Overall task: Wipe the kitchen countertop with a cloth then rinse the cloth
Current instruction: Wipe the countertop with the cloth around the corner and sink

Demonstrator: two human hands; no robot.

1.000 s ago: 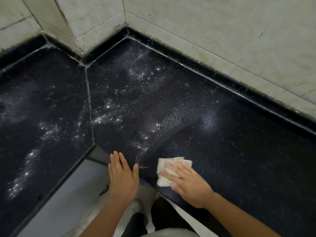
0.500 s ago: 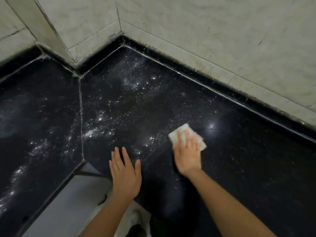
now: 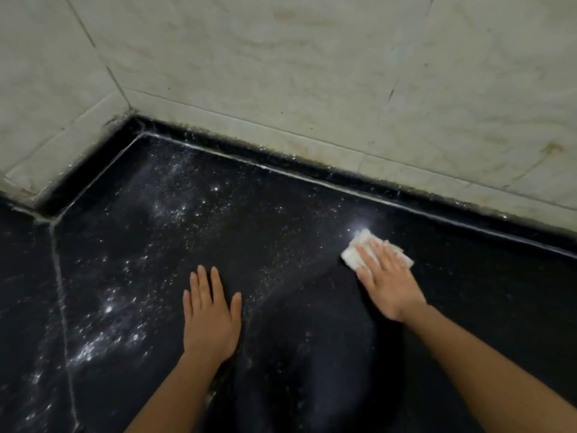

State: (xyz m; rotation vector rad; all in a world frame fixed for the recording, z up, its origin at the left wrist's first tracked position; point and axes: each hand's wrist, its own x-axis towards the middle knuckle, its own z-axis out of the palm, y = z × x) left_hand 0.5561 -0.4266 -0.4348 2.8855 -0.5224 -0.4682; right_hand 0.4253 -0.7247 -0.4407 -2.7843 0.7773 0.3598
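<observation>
Cloth (image 3: 352,255): small, white, folded. Lies flat on countertop (image 3: 281,210), right of centre of frame, near the back edge but apart from the black upstand strip (image 3: 343,180).

R hand (image 3: 388,279): on top of cloth, palm down, fingers straight & slightly spread, pressing it to the surface. Hand covers most of cloth; white shows at cloth's left corner & past the fingertips at right.

L hand (image 3: 210,317): lower centre, flat on bare counter, fingers straight & close together, thumb out to right. Holds nothing. Hands well apart. Both forearms enter from bottom edge.

Countertop: black, glossy. White specks (image 3: 107,309) dense at left & centre, w/ a band running diag. from lower left up toward cloth. Area betw. the two arms looks darker, fewer specks. Bright glint (image 3: 359,228) just upper left of cloth. Pale seam (image 3: 61,292) runs down left side of frame from the corner.

Wall (image 3: 281,73): pale marble-look tiles, upper half of frame, grimy along base.
</observation>
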